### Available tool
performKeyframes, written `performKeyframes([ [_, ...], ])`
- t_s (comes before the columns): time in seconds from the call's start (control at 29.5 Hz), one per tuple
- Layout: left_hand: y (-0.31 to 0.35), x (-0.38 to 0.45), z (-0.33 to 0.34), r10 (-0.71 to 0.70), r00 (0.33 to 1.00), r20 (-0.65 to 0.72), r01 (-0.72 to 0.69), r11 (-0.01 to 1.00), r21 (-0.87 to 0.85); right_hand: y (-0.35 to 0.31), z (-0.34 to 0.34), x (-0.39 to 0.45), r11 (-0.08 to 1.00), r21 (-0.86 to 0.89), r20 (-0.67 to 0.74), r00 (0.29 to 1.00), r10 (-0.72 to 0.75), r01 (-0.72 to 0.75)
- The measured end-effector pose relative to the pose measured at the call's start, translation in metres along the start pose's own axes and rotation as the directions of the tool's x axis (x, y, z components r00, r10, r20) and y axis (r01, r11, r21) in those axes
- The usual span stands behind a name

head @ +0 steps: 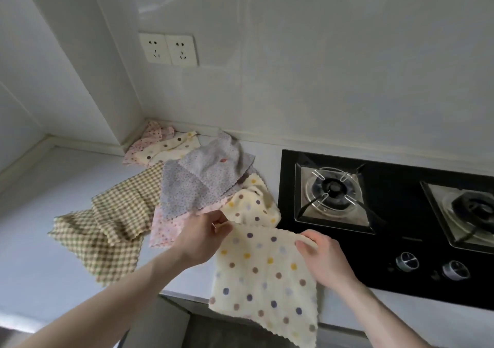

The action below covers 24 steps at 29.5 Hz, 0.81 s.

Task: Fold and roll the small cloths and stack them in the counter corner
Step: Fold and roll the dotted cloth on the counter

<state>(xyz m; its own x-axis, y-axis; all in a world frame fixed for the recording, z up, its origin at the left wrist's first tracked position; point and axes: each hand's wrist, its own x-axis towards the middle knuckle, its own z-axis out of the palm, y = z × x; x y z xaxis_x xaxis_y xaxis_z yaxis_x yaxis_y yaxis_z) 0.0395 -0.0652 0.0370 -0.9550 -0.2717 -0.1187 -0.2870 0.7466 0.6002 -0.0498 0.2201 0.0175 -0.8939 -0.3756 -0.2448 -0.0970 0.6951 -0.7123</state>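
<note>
A cream cloth with coloured dots (pixel 263 278) hangs spread out over the counter's front edge. My left hand (pixel 203 238) pinches its top left corner and my right hand (pixel 324 256) pinches its top right corner. Behind it lies another cream dotted cloth (pixel 252 203), crumpled. A grey speckled cloth (pixel 203 182) lies over a pink floral cloth (pixel 168 227). Two green checked cloths (pixel 107 224) lie flat at the left. In the counter corner sit a folded pink cloth (pixel 151 136) and a folded cream dotted cloth (pixel 171 147).
A black gas hob (pixel 395 240) with two burners and two knobs fills the counter's right side, close to my right hand. A double wall socket (pixel 168 49) is above the corner. The white counter (pixel 40 240) stretches to the left.
</note>
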Motion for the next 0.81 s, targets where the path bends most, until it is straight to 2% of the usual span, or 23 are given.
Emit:
performKeyframes([
  [0.1, -0.034, 0.021, 0.050, 0.033, 0.998, -0.062, -0.030, 0.998, 0.047, 0.035, 0.023, 0.025, 0.998, -0.058, -0.037, 0.999, -0.020, 0.018],
  [0.27, -0.066, 0.026, 0.108, 0.208, 0.947, -0.245, -0.183, 0.975, 0.123, 0.065, 0.047, 0.037, 0.981, -0.082, -0.256, 0.948, -0.190, 0.175],
  [0.37, -0.072, 0.023, 0.116, 0.253, 0.916, -0.312, -0.230, 0.967, 0.110, 0.074, 0.052, 0.036, 0.968, -0.036, -0.291, 0.924, -0.248, 0.248],
  [0.47, -0.074, 0.018, 0.118, 0.272, 0.906, -0.324, -0.262, 0.962, 0.073, 0.081, 0.052, 0.039, 0.957, 0.080, -0.292, 0.925, -0.245, 0.279],
  [0.64, -0.080, 0.020, 0.121, 0.268, 0.890, -0.370, -0.297, 0.955, -0.022, 0.085, 0.056, 0.044, 0.942, 0.068, -0.340, 0.896, -0.287, 0.328],
  [0.81, -0.086, 0.021, 0.123, 0.283, 0.802, -0.526, -0.321, 0.947, 0.020, 0.091, 0.059, 0.048, 0.951, 0.074, -0.378, 0.891, -0.251, 0.300],
])
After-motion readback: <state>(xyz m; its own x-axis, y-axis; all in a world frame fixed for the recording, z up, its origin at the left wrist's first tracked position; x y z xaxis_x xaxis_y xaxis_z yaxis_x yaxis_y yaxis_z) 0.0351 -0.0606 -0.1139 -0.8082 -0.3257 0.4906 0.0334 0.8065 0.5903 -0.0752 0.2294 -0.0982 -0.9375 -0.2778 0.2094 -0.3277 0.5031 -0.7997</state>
